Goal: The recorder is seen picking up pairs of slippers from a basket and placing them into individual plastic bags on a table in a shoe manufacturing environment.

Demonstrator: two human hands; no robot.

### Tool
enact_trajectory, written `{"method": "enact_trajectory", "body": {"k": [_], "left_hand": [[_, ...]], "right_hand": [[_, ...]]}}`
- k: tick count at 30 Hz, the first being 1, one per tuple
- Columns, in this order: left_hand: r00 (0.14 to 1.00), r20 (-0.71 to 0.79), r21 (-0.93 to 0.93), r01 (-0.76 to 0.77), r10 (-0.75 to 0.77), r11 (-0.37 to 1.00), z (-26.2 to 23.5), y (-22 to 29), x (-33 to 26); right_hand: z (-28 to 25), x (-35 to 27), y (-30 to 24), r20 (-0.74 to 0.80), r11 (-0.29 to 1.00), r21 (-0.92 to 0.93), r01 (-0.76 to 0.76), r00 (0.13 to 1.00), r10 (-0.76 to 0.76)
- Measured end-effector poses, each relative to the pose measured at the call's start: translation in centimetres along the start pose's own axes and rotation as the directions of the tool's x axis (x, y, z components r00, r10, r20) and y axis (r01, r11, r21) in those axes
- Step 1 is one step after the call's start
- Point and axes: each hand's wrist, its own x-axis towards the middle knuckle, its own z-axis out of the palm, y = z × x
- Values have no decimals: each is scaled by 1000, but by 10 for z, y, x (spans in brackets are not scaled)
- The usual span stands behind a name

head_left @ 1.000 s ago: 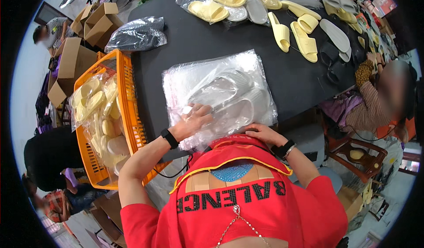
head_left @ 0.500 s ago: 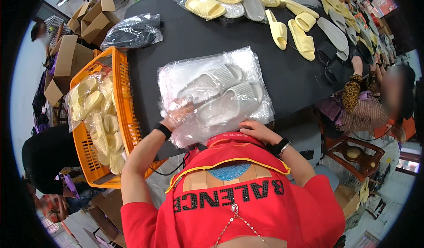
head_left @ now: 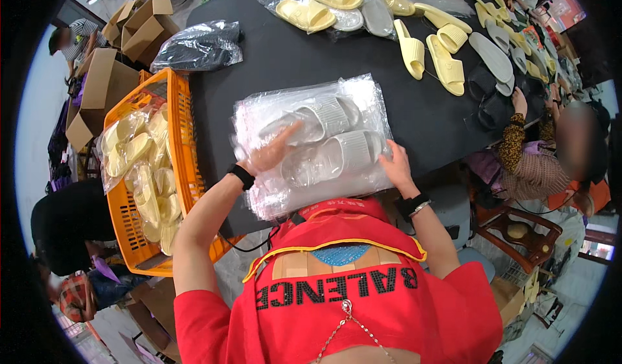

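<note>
Slippers (head_left: pixel 324 137), pale grey, a pair, lying inside a clear plastic bag (head_left: pixel 311 144) on top of a stack of more such bags, at the near edge of the black table (head_left: pixel 414 111), centre of the head view. Resting flat on the bag at nine o'clock of the pair: left hand (head_left: pixel 275 151), fingers spread, gripping nothing. Pressing the bag's edge at four o'clock: right hand (head_left: pixel 396 166), likewise opened, hands well apart. Seemingly smoothing the filled bag, packing step nearly finished. Probably calling next for lifting the bag toward the orange crate (head_left: pixel 178 124) at nine o'clock, already holding bagged yellow slippers (head_left: pixel 139 170). Lying loose at one o'clock: more yellow slippers (head_left: pixel 427 53).
</note>
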Motion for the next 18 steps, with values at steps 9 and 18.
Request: {"method": "enact_trajectory", "body": {"k": [9, 18], "left_hand": [[951, 289, -155, -66, 109, 986, 8, 45, 24], [864, 500, 298, -233, 56, 926, -25, 40, -2]], "right_hand": [[-13, 2, -21, 159, 976, -99, -193, 965, 207], [-14, 4, -2, 97, 989, 37, -141, 986, 137]]}}
